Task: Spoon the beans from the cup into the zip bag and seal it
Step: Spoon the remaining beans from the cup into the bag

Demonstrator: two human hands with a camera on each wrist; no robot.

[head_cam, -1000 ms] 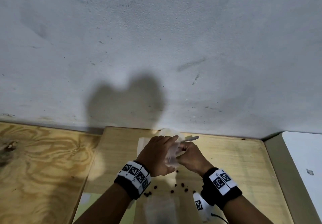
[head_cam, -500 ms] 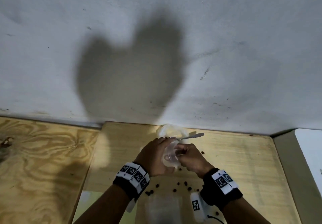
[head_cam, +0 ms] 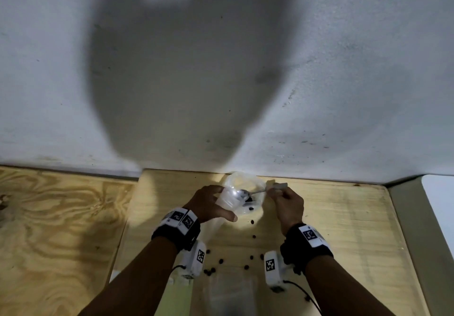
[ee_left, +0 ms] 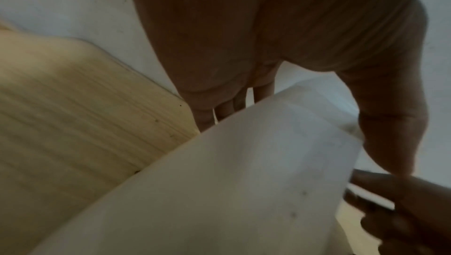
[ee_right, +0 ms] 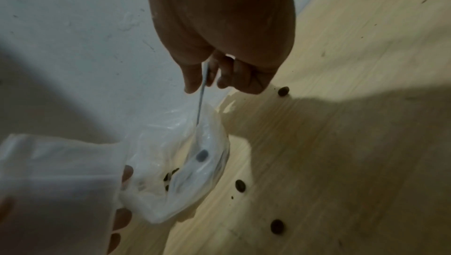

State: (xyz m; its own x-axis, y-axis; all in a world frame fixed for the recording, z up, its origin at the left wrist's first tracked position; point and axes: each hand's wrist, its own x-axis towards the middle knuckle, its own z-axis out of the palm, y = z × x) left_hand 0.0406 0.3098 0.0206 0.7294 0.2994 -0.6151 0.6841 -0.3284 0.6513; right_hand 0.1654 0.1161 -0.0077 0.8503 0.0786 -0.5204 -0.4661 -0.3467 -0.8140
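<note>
My left hand [head_cam: 213, 205] grips a clear ridged cup [head_cam: 229, 199], tipped on its side with its mouth to the right. A frosted zip bag [head_cam: 213, 228] hangs under that hand; the left wrist view shows the bag [ee_left: 219, 182] between thumb and fingers. My right hand [head_cam: 287, 202] pinches the handle of a metal spoon [head_cam: 258, 192], whose bowl reaches into the cup. In the right wrist view the spoon [ee_right: 201, 101] dips into the cup [ee_right: 185, 172] among a few dark beans, beside the bag [ee_right: 56, 182].
Several loose beans [head_cam: 252, 221] lie scattered on the pale wooden board [head_cam: 331, 217] near my wrists. A grey wall [head_cam: 221, 69] rises right behind the board. Darker plywood [head_cam: 61, 217] lies to the left. A blurred translucent object [head_cam: 228, 291] sits at the near edge.
My hands have drawn apart: the right hand moved right with the spoon, whose bowl now shows in the cup's mouth. The cup is tipped further over. The shadow on the wall has grown.
</note>
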